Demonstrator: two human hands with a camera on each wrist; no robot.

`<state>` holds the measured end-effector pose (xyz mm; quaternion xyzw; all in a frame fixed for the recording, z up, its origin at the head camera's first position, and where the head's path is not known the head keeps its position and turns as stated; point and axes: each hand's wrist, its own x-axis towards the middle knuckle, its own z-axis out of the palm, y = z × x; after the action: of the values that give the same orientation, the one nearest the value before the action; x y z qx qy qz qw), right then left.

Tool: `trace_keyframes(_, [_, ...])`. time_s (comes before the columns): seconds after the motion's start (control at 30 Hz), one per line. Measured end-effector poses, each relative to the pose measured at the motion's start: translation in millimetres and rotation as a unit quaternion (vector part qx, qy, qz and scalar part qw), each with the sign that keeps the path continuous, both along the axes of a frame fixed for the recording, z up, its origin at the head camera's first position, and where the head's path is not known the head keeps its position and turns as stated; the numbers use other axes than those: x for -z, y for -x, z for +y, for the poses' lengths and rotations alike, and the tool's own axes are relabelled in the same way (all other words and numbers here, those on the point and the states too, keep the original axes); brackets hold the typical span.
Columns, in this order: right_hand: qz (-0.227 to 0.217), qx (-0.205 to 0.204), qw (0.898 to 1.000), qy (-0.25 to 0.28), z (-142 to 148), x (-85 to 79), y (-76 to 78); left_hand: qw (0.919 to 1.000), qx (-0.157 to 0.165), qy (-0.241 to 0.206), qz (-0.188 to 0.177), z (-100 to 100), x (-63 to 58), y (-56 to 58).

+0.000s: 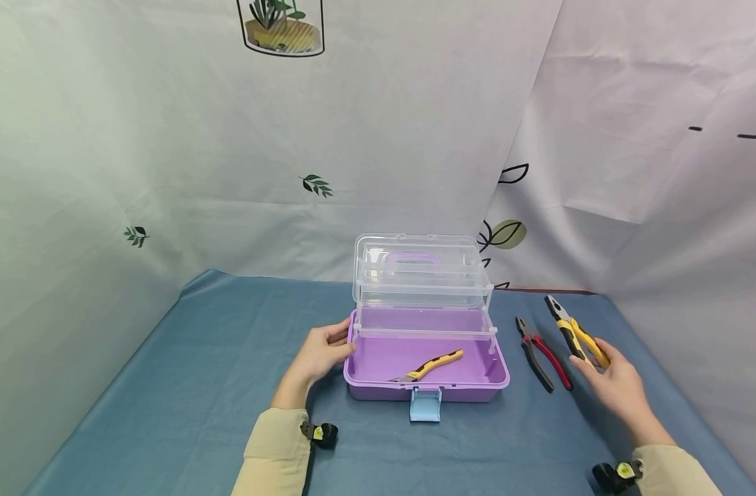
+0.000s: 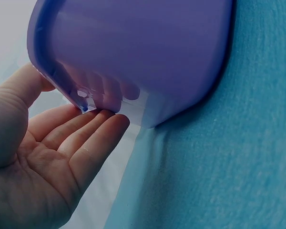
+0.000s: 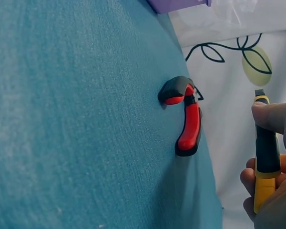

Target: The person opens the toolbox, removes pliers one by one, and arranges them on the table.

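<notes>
A purple toolbox (image 1: 427, 394) stands with its clear lid (image 1: 422, 265) raised. My left hand (image 1: 322, 353) holds its left side, thumb at the rim and fingers along the outer wall, as the left wrist view shows. Inside the box lies a tool with a yellow and black handle (image 1: 436, 363); its metal end sits low by the front wall. To the right, my right hand (image 1: 619, 382) grips combination pliers (image 1: 566, 324) with yellow and black handles, their jaws pointing away from me. Red and black pliers (image 1: 548, 355) lie on the cloth between the box and that hand.
Blue cloth (image 1: 229, 386) covers the table. White printed fabric (image 1: 402, 138) hangs behind it and at both sides. A light blue latch (image 1: 425, 405) hangs down at the front of the box. Inside the lid is a clear tray (image 1: 424, 334).
</notes>
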<state>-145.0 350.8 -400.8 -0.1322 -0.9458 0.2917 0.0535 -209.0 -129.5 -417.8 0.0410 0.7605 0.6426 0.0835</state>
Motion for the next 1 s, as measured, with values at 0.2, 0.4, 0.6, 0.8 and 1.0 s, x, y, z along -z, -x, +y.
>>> trace_keyframes(0.2, [-0.005, 0.005, 1.0, -0.001, 3, 3.1, 4.1, 1.0, 0.0, 0.0, -0.002, 0, -0.1, 0.5])
trace_keyframes(0.4, [-0.018, 0.011, 1.0, 0.004, 7, 4.5, 9.0, 1.0, -0.002, 0.004, 0.003, 0, 1.0, 0.7])
trace_keyframes(0.6, [-0.028, 0.016, 0.999, 0.008, 10, 6.3, 13.2, 1.0, 0.001, -0.002, -0.001, 0, -0.4, 0.4])
trace_keyframes(0.8, [-0.036, 0.006, 0.999, 0.007, 12, 6.5, 15.7, 1.0, 0.0, -0.002, -0.002, 0, 0.2, 1.1])
trace_keyframes(1.0, [-0.049, -0.003, 0.999, 0.01, 13, 6.9, 19.4, 1.0, -0.002, -0.002, -0.002, 0, 0.4, 1.3])
